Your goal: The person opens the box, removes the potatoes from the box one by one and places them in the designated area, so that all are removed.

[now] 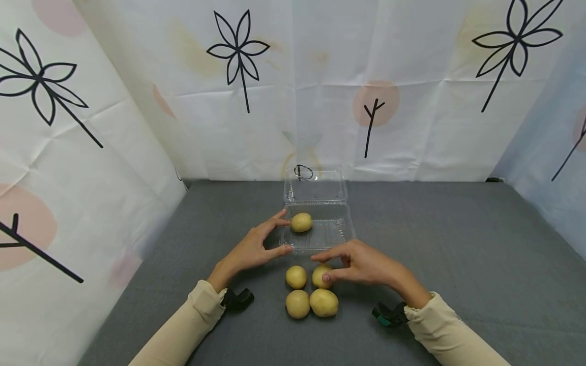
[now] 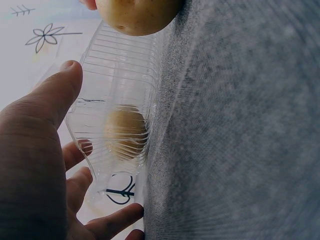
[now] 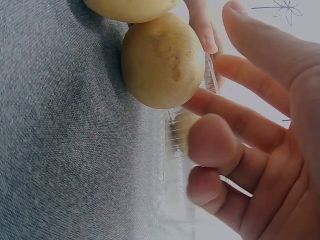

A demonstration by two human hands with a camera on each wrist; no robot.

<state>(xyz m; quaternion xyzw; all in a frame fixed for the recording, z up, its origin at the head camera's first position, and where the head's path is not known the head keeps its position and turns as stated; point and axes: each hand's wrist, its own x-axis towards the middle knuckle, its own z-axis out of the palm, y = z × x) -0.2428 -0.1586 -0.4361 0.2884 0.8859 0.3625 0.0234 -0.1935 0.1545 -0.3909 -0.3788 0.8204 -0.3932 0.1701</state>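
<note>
A clear plastic clamshell box (image 1: 336, 231) lies with its lid raised at the back, one potato (image 1: 301, 222) in its left part. My left hand (image 1: 254, 248) is at the box's left side, fingers spread, the fingertips at or near the wall; exact contact is unclear. In front of the box several potatoes sit in two rows, including the back-left one (image 1: 296, 277) and the front-right one (image 1: 324, 303). My right hand (image 1: 366, 262) reaches over the back-right potato (image 1: 318, 277), its thumb partly hiding it. In the right wrist view, the fingers are loosely bent beside a potato (image 3: 162, 60), not closed round it.
A grey cloth-covered table (image 1: 439, 244) extends to both sides. White patterned fabric (image 1: 320, 101) hangs behind the box and along the sides. Dark wrist straps (image 1: 237, 300) sit at both sleeves.
</note>
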